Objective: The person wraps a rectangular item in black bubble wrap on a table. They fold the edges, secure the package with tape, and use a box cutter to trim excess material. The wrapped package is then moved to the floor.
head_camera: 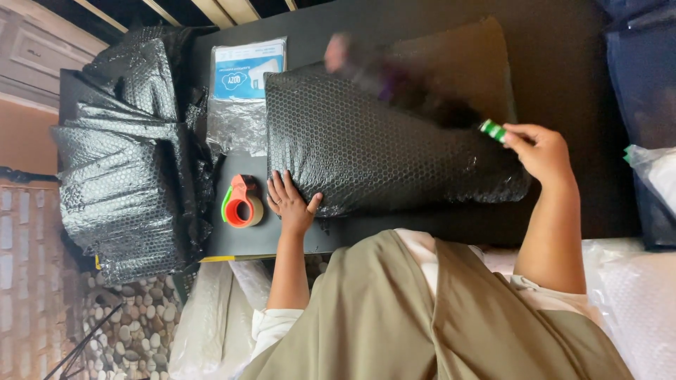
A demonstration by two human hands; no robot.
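Note:
A large parcel wrapped in black bubble wrap (380, 148) lies on a black table (563, 63). My left hand (290, 203) rests flat against the parcel's near left edge, fingers spread, holding nothing. My right hand (541, 151) is at the parcel's right end, pinching a small green and white piece (493, 130). A long dark blurred shape (394, 81) stretches from that piece across the parcel's top; I cannot tell what it is. A red and green tape dispenser (241, 203) sits just left of my left hand.
A heap of black bubble wrap (134, 148) fills the table's left end. A clear plastic packet with a blue and white label (243, 91) lies behind the dispenser. Dark blue bags (644, 91) stand at the right. White bubble wrap (634, 295) lies by my lap.

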